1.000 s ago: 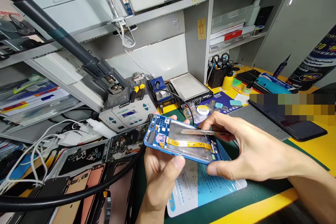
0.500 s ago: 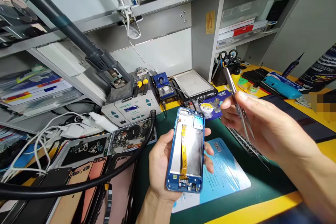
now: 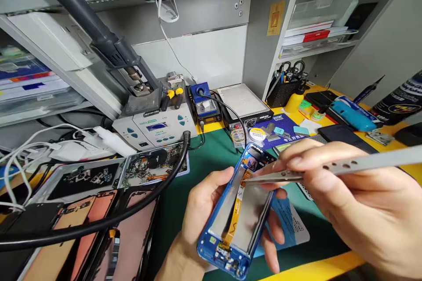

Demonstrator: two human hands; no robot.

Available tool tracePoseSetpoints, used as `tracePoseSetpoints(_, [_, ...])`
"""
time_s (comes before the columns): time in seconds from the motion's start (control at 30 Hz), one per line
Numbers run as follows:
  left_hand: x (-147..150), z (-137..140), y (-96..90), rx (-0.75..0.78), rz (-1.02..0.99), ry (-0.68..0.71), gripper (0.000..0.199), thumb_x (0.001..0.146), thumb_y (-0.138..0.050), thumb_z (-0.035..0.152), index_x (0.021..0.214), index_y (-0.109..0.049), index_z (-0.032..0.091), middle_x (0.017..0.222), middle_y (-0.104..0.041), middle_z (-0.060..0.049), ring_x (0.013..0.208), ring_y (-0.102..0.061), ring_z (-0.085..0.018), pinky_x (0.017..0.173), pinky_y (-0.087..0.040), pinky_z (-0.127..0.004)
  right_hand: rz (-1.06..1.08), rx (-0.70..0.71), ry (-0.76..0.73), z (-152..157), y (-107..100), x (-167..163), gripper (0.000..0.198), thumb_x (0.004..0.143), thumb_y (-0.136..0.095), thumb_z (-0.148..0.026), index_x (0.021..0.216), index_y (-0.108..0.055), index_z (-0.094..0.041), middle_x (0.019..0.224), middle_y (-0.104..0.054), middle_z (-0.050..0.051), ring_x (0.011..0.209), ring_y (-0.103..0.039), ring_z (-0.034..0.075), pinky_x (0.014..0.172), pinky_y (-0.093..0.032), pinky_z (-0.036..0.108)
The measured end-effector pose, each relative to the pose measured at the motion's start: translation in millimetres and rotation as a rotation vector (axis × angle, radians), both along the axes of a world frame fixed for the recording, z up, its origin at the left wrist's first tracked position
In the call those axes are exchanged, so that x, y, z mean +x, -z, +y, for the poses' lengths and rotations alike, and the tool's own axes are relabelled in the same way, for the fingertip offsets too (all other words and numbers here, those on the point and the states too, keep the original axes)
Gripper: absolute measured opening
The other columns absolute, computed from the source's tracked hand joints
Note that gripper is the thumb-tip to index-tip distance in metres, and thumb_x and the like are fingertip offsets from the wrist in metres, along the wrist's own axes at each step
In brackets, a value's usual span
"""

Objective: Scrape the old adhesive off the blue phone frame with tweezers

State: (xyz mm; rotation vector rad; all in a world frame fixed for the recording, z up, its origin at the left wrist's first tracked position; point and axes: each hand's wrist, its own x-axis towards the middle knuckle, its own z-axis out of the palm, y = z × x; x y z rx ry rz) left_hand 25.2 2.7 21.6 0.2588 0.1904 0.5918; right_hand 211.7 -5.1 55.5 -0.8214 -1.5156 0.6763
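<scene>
Above the green mat [image 3: 171, 202], the opened phone [image 3: 253, 210] was held in the left hand [image 3: 198, 215]. Its fingers were closed around the frame, the thumb along one edge and the fingertips past the other, probably so that the inside was left free to be seen and reached. By the right hand [image 3: 359, 210], the tweezers [image 3: 352, 165] were gripped between thumb and fingers, almost flat, which perhaps allowed the orange strip [image 3: 235, 217] to be approached from the side. The tips were placed at its upper part; whether it was touched or pinched could not be told. On the mat, the blue sheet [image 3: 293, 224] was partly hidden by the phone. Compared with half a second earlier, the phone had been turned, its top leaning rightward, and the tweezers, previously held well apart, had been brought over it.
</scene>
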Motion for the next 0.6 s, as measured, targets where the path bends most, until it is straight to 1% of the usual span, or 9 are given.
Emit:
tracePoseSetpoints(0.07, [0, 0, 2.5, -0.003, -0.045, 0.018, 0.063, 0.09, -0.04, 0.055, 0.109, -0.074, 0.007, 0.095, -0.073, -0.017, 0.068, -0.07, -0.023, 0.058, -0.058, -0.033, -0.02, 0.091, 0.021, -3, 3, -1, 0.023, 0.085, -0.075, -0.013, 0.101, -0.077, -0.03, 0.091, -0.075, 0.001, 0.093, -0.076, 0.022, 0.078, -0.068, 0.028])
tracePoseSetpoints(0.1, [0, 0, 3.7, -0.018, -0.058, 0.021, 0.061, 0.091, -0.04, 0.055, 0.109, -0.074, 0.008, 0.096, -0.074, -0.017, 0.068, -0.07, -0.023, 0.059, -0.057, -0.032, -0.022, 0.117, 0.014, -4, 5, -1, 0.029, 0.083, -0.075, -0.009, 0.104, -0.077, -0.029, 0.093, -0.075, 0.001, 0.093, -0.075, 0.022, 0.079, -0.069, 0.029])
tracePoseSetpoints(0.13, [0, 0, 5.0, -0.042, -0.072, 0.011, 0.057, 0.091, -0.042, 0.053, 0.11, -0.074, 0.01, 0.098, -0.075, -0.017, 0.068, -0.07, -0.022, 0.06, -0.055, -0.03, -0.023, 0.137, -0.002, -4, 6, 0, 0.034, 0.082, -0.075, -0.007, 0.107, -0.076, -0.029, 0.094, -0.075, 0.001, 0.093, -0.074, 0.022, 0.078, -0.069, 0.03])
tracePoseSetpoints(0.23, [0, 0, 8.5, -0.093, -0.087, -0.031, 0.046, 0.091, -0.052, 0.046, 0.111, -0.073, 0.012, 0.1, -0.077, -0.015, 0.07, -0.07, -0.019, 0.061, -0.051, -0.024, -0.083, 0.175, -0.084, -6, 8, 5, 0.042, 0.078, -0.075, -0.004, 0.113, -0.075, -0.027, 0.098, -0.075, 0.002, 0.089, -0.072, 0.023, 0.064, -0.069, 0.03])
tracePoseSetpoints(0.3, [0, 1, 9.9, -0.093, -0.08, -0.014, 0.042, 0.089, -0.057, 0.046, 0.112, -0.073, 0.013, 0.098, -0.078, -0.014, 0.073, -0.07, -0.021, 0.063, -0.05, -0.025, -0.151, 0.192, -0.133, -6, 8, 9, 0.046, 0.077, -0.075, -0.002, 0.117, -0.072, -0.025, 0.102, -0.074, 0.004, 0.091, -0.072, 0.022, 0.065, -0.069, 0.028])
tracePoseSetpoints(0.37, [1, 1, 10.1, -0.08, -0.075, 0.04, 0.043, 0.088, -0.061, 0.048, 0.111, -0.073, 0.014, 0.095, -0.078, -0.014, 0.076, -0.072, -0.024, 0.067, -0.051, -0.029, -0.191, 0.22, -0.174, -5, 9, 11, 0.05, 0.077, -0.071, 0.003, 0.121, -0.069, -0.02, 0.107, -0.073, 0.005, 0.094, -0.072, 0.021, 0.069, -0.069, 0.027])
tracePoseSetpoints(0.43, [2, 2, 9.6, -0.066, -0.081, 0.059, 0.04, 0.087, -0.063, 0.048, 0.105, -0.074, 0.014, 0.09, -0.079, -0.013, 0.076, -0.073, -0.026, 0.07, -0.053, -0.032, -0.207, 0.237, -0.216, -4, 8, 12, 0.052, 0.078, -0.068, 0.008, 0.123, -0.066, -0.017, 0.109, -0.072, 0.006, 0.098, -0.072, 0.019, 0.069, -0.068, 0.024])
tracePoseSetpoints(0.5, [2, 1, 9.2, -0.095, -0.08, 0.005, 0.035, 0.089, -0.063, 0.044, 0.1, -0.076, 0.014, 0.083, -0.079, -0.011, 0.075, -0.074, -0.025, 0.072, -0.054, -0.031, -0.224, 0.243, -0.232, -3, 8, 11, 0.05, 0.078, -0.068, 0.008, 0.122, -0.065, -0.015, 0.11, -0.072, 0.006, 0.1, -0.071, 0.018, 0.068, -0.066, 0.021])
tracePoseSetpoints(0.6, [0, -3, 10.5, -0.189, -0.066, -0.054, 0.033, 0.093, -0.061, 0.04, 0.1, -0.077, 0.013, 0.079, -0.08, -0.01, 0.075, -0.076, -0.022, 0.072, -0.055, -0.027, -0.244, 0.259, -0.211, -2, 7, 9, 0.047, 0.079, -0.07, 0.007, 0.12, -0.066, -0.015, 0.108, -0.071, 0.004, 0.099, -0.069, 0.015, 0.077, -0.065, 0.02])
